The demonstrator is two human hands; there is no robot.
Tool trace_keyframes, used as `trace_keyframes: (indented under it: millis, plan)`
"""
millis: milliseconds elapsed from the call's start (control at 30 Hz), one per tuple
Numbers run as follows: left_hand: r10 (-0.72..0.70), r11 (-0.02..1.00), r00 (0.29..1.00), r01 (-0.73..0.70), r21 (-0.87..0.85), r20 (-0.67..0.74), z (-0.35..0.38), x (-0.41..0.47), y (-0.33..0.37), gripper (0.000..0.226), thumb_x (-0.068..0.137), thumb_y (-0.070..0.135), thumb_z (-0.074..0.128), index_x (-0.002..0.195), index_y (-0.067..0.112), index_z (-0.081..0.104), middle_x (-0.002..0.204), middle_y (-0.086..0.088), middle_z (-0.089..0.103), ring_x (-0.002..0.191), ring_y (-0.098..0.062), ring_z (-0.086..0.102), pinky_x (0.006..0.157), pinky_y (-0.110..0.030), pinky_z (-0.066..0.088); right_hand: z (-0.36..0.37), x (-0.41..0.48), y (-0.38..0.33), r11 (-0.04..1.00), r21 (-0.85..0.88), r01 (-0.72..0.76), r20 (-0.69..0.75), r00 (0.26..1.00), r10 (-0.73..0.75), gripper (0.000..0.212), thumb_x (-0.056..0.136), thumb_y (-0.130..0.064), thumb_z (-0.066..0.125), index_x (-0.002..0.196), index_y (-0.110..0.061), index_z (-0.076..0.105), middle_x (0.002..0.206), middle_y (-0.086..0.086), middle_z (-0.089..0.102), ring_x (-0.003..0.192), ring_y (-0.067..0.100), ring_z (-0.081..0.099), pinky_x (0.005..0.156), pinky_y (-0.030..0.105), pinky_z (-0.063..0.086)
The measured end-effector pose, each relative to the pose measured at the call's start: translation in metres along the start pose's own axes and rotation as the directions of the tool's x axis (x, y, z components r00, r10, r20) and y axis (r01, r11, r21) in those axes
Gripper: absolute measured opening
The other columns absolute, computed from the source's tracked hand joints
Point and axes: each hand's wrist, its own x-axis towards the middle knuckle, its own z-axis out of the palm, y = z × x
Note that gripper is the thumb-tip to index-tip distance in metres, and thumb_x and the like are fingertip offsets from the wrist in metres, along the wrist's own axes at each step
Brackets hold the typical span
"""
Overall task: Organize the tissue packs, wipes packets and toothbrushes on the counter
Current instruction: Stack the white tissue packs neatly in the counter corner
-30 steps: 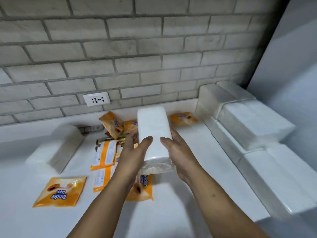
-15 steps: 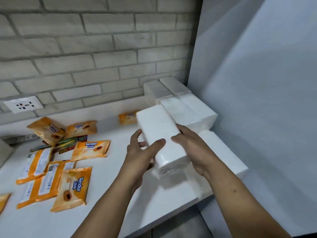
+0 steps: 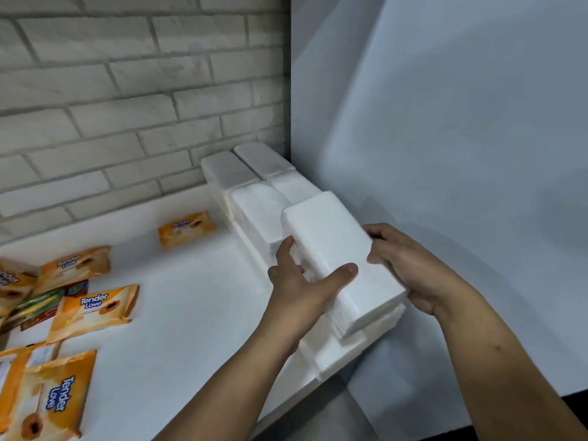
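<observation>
The white counter (image 3: 197, 313) is seen to run to a pale side panel (image 3: 445, 154), and along that panel a row of stacked tissue packs (image 3: 254, 214) is laid from the brick wall (image 3: 127, 90) towards the near edge. At the near end of the row a further tissue pack (image 3: 331, 243) is held just over the lower pack (image 3: 337, 354), resting on it or nearly so; contact cannot be confirmed. The pack is gripped from both sides. The left hand (image 3: 299, 291) is curled along its left face with the thumb laid across the top, and the right hand (image 3: 413, 268) is wrapped round its right face next to the panel. The step in hand is judged to be the seating of this pack. It is best lowered flat, squared to the pack beneath and butted against its neighbour, and the soft wrapping should not be squeezed. The right fingers should be drawn out last, so that nothing is dragged askew. Orange wipes packets (image 3: 95, 308) are left scattered at the left, one (image 3: 186, 227) lying apart, and what appear to be toothbrush packages (image 3: 44, 303) are tucked among them.
</observation>
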Motion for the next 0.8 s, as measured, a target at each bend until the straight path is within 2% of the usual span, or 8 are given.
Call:
trace_keyframes:
  millis: [133,233,367,467,667,800]
  plan:
    - [-0.051,0.998,0.999,0.051,0.032,0.000,0.030,0.013,-0.005,0.117,0.056,0.067,0.090,0.151,0.056,0.023,0.144,0.004,0.039,0.124,-0.011,0.058,0.088,-0.043,0.064,-0.028,0.017,0.009,0.988,-0.147,-0.051,0.005,0.999,0.052,0.053,0.063,-0.024,0.056,0.115,-0.021,0.062,0.108,0.011,0.074,0.093,0.028,0.071,0.076,0.038,0.053]
    - [-0.111,0.994,0.994,0.111,0.017,-0.012,0.053,0.023,-0.012,0.109,0.059,0.070,0.086,0.149,0.059,0.025,0.142,0.000,0.050,0.117,-0.015,0.065,0.077,-0.039,0.066,-0.045,0.033,0.018,0.967,-0.242,-0.076,0.025,0.996,0.085,0.039,0.076,-0.017,0.055,0.115,-0.020,0.059,0.107,0.010,0.072,0.094,0.030,0.070,0.077,0.038,0.053]
    - [-0.154,0.988,0.986,0.155,0.006,-0.065,0.073,0.037,-0.020,0.101,0.061,0.068,0.082,0.148,0.059,0.031,0.141,-0.003,0.055,0.114,-0.023,0.068,0.071,-0.039,0.067,-0.054,0.053,0.027,0.939,-0.332,-0.093,0.027,0.994,0.108,0.033,0.083,-0.013,0.050,0.114,-0.020,0.057,0.104,0.008,0.069,0.090,0.027,0.068,0.074,0.035,0.052]
    - [-0.185,0.982,0.977,0.188,0.021,-0.105,0.086,0.044,-0.026,0.097,0.060,0.068,0.083,0.143,0.059,0.036,0.140,-0.002,0.057,0.112,-0.024,0.069,0.075,-0.043,0.066,-0.059,0.062,0.030,0.911,-0.403,-0.088,0.040,0.993,0.113,0.026,0.087,-0.014,0.045,0.110,-0.019,0.056,0.101,0.006,0.066,0.085,0.023,0.063,0.068,0.033,0.046]
    - [-0.176,0.981,0.975,0.184,0.052,-0.136,0.096,0.049,-0.023,0.084,0.068,0.062,0.078,0.141,0.048,0.039,0.132,-0.004,0.061,0.102,-0.019,0.072,0.072,-0.038,0.067,-0.059,0.076,0.032,0.879,-0.476,-0.033,0.064,0.995,0.072,0.029,0.097,-0.019,0.040,0.124,-0.015,0.048,0.104,0.000,0.060,0.085,0.015,0.058,0.061,0.030,0.038]
    - [-0.189,0.978,0.968,0.201,0.055,-0.167,0.098,0.053,-0.019,0.060,0.085,0.049,0.077,0.133,0.048,0.041,0.121,-0.001,0.069,0.099,-0.020,0.073,0.080,-0.044,0.066,-0.054,0.086,0.033,0.858,-0.513,0.001,0.072,0.997,0.042,0.038,0.099,-0.020,0.039,0.135,-0.011,0.045,0.121,0.008,0.058,0.099,0.025,0.058,0.068,0.032,0.040]
